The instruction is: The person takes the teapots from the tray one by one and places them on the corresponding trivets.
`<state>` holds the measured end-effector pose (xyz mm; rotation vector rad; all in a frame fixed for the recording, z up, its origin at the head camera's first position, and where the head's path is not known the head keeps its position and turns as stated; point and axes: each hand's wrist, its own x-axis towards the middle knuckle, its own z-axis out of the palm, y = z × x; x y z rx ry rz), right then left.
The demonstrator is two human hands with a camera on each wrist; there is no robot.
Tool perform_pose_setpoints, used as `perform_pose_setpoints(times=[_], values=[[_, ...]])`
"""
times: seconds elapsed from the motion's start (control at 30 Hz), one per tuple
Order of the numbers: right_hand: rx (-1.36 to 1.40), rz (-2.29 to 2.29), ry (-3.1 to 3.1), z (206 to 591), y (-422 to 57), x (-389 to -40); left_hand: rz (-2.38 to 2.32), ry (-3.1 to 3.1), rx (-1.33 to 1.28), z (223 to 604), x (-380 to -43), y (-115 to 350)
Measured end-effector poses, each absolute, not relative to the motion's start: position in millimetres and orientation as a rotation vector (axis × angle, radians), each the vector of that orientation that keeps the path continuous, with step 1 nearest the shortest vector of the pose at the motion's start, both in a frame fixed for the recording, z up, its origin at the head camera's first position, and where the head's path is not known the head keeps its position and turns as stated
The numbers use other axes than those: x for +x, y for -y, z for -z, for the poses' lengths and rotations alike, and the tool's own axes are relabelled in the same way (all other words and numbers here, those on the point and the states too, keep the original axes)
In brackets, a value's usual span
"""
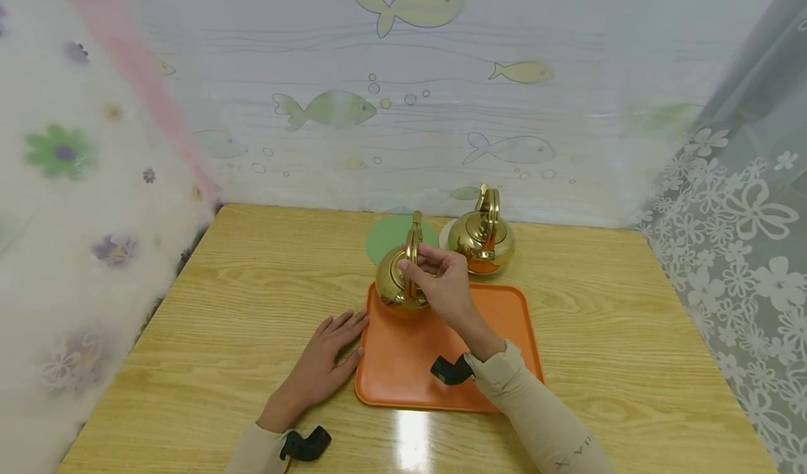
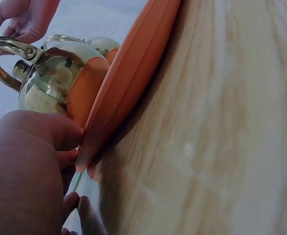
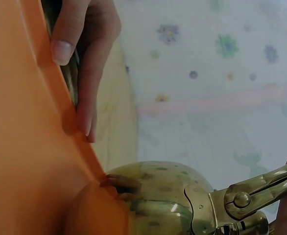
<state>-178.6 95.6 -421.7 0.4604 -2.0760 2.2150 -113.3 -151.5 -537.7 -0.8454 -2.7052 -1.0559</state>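
Observation:
A shiny gold kettle [image 1: 392, 293] stands upright at the back left corner of the orange tray [image 1: 410, 369]; whether its base touches the tray cannot be told. My right hand [image 1: 450, 292] grips its raised handle, thumb at the front and fingers behind. The left wrist view also shows the kettle [image 2: 43, 90] beyond the tray rim. On the table at the tray's left side lies my left hand [image 1: 323, 360], fingers extended. Its thumb [image 3: 65, 36] and index finger touch the rim in the right wrist view.
A second gold kettle [image 1: 473, 239] stands behind the tray, to the right, in front of a pale disc [image 1: 445, 234]. Left of it, a round green mat [image 1: 386, 234] lies partly behind the first kettle. Fish-patterned cloth [image 1: 416, 75] hangs along the table's back edge.

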Motion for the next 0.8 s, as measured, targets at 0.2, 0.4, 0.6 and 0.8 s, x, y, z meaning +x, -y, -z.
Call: perform_pose_setpoints(times=[0.2, 0.4, 0.6, 0.8], values=[[0.481, -2.270, 2.030, 421, -95, -183, 1.063, 2.713, -0.841, 538, -113, 152], [0.443, -2.308, 2.024, 418, -94, -186, 1.066, 2.713, -0.842, 537, -112, 151], [0.399, -2.319, 2.035, 414, -94, -189, 1.058, 2.710, -0.849, 535, -112, 151], [0.440, -2.326, 2.053, 416, -93, -194, 1.048, 2.714, -0.851, 534, -112, 151]])
